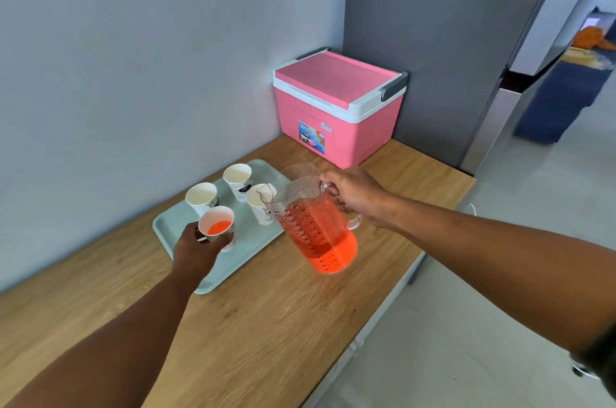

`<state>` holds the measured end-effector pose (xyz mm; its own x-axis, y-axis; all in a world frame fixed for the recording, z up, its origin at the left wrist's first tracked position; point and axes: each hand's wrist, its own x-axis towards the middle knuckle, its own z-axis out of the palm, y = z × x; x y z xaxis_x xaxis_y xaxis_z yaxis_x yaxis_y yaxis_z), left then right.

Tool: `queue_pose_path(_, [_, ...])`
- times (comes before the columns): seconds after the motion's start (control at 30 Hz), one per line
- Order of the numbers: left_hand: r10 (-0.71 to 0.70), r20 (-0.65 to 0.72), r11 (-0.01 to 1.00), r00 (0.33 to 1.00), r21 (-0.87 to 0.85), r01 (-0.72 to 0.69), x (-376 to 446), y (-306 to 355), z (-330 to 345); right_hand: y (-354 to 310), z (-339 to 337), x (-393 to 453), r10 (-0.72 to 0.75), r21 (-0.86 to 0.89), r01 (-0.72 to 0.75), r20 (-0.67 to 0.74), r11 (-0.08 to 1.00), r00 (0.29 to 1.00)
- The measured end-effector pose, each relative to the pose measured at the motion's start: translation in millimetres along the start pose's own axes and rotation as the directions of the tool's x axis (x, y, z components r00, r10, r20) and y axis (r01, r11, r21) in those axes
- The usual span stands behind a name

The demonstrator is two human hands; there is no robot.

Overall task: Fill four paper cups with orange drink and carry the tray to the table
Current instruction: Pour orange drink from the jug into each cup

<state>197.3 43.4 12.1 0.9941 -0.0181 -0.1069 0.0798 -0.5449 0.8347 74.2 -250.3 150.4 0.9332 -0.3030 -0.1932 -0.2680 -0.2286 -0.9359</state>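
L hand (pixel 196 249) grips filled cup (pixel 217 227); R hand (pixel 353 192) — tilted pitcher (pixel 313 224)

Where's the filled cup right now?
Head view, left of centre: the filled cup sits in the left hand over the tray's near part, just in front of three empty cups, left of the pitcher.

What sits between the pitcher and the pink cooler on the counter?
Nothing: the head view shows only bare wooden counter between the pitcher and the pink cooler.
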Motion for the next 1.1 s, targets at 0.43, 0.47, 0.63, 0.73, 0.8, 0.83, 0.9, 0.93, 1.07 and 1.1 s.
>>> queue_pose_path(0.43, [-0.065, -0.015, 0.998, 0.998, -0.013, 0.064, 11, -1, 12, 12, -13, 1, -0.007, 0.104, 0.015, -0.072, 0.994, 0.997])
queue_pose_path(0.47, [-0.072, -0.019, 0.997, 0.997, -0.022, 0.072, 10, 0, 13, 14, -13, 0, -0.004, 0.102, 0.011, -0.071, 0.995, 0.997])
queue_pose_path(0.63, [-0.101, -0.035, 0.992, 0.994, -0.075, 0.099, 10, -5, 20, 15, -12, 0, -0.008, 0.094, 0.013, -0.055, 0.995, 0.998])
queue_pose_path(0.73, [-0.159, -0.064, 0.983, 0.985, -0.097, 0.152, 6, -8, 23, 14, -13, 0, 0.004, 0.095, 0.001, -0.055, 0.995, 0.998])
queue_pose_path(0.8, [-0.244, -0.110, 0.964, 0.963, -0.130, 0.230, -2, -6, 26, 12, -14, -1, 0.004, 0.094, 0.001, -0.053, 0.996, 0.999])
queue_pose_path(0.83, [-0.293, -0.129, 0.948, 0.947, -0.167, 0.271, -8, -4, 29, 11, -15, -1, -0.001, 0.097, 0.005, -0.046, 0.995, 0.999])
queue_pose_path(0.9, [-0.366, -0.145, 0.916, 0.919, -0.233, 0.328, -18, 0, 38, 9, -17, -2, -0.006, 0.098, 0.010, -0.036, 0.995, 0.999])
queue_pose_path(0.93, [-0.386, -0.141, 0.906, 0.912, -0.244, 0.346, -24, 2, 42, 9, -18, -2, -0.008, 0.090, 0.011, -0.034, 0.996, 0.999])
queue_pose_path(1.07, [-0.384, -0.073, 0.901, 0.920, -0.246, 0.357, -42, 10, 73, 8, -24, -2, -0.008, 0.075, 0.011, -0.041, 0.997, 0.999])
queue_pose_path(1.1, [-0.367, -0.054, 0.908, 0.929, -0.239, 0.345, -44, 12, 81, 9, -26, -1, -0.006, 0.072, 0.009, -0.035, 0.997, 0.999])
